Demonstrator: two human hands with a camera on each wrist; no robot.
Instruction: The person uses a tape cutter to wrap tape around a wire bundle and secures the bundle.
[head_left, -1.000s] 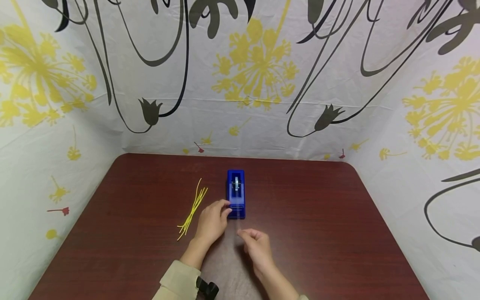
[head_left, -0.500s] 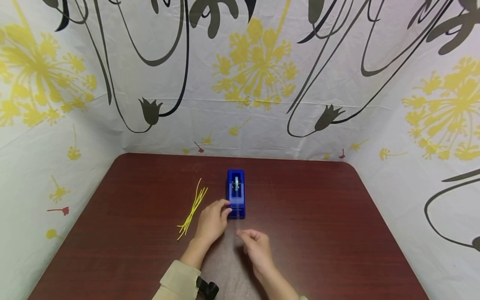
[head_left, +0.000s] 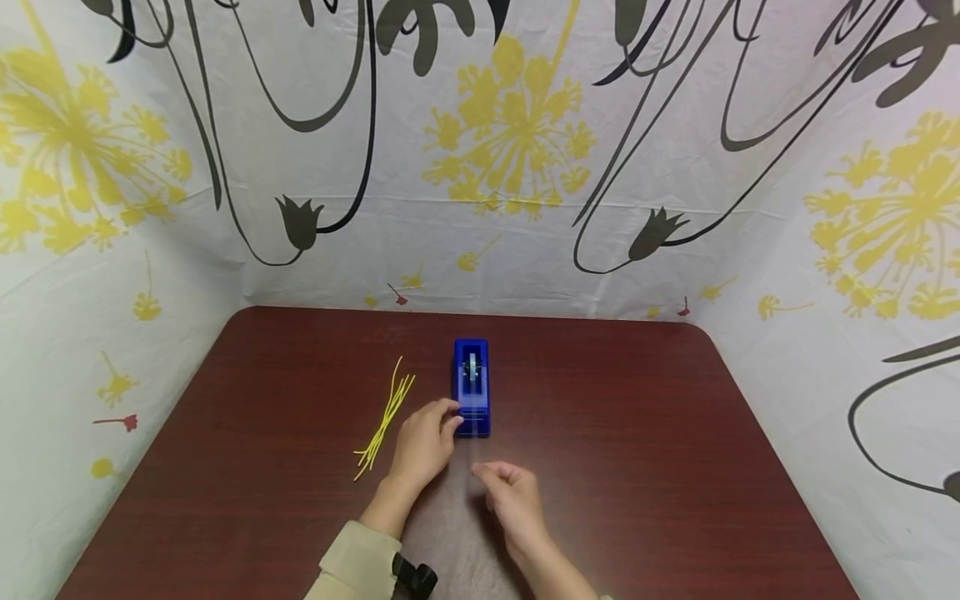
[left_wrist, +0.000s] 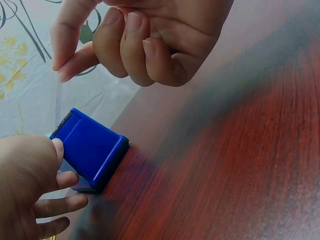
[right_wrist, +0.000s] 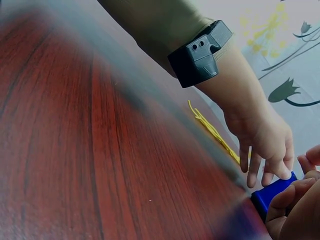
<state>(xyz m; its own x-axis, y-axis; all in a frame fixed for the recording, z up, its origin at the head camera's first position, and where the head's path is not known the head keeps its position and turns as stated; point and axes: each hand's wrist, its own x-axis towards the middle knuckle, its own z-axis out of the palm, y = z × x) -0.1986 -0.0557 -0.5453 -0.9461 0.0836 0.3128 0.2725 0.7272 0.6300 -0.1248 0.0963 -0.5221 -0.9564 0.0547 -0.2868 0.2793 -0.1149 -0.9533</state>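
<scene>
A blue tape dispenser (head_left: 472,398) stands upright on the table, its toothed cutting edge towards the person. My left hand (head_left: 423,443) holds it at the front left, thumb and index finger on its side and top edge; the other fingers reach down loosely beside it in the left wrist view. From the dispenser's front a narrow strip of clear tape (left_wrist: 58,100) runs taut to my right hand (head_left: 516,500). Thumb and index finger of that hand pinch the tape's end, while its remaining fingers curl into the palm.
Several thin yellow sticks or wires (head_left: 386,421) lie in a loose bundle left of the dispenser. A patterned white cloth (head_left: 480,267) surrounds the dark red-brown table (head_left: 637,433) on the back and sides. A black wrist camera (right_wrist: 195,62) sits on the left sleeve.
My right hand has drawn back slightly towards the person, lengthening the strip of tape a little. The left hand and dispenser stay in place.
</scene>
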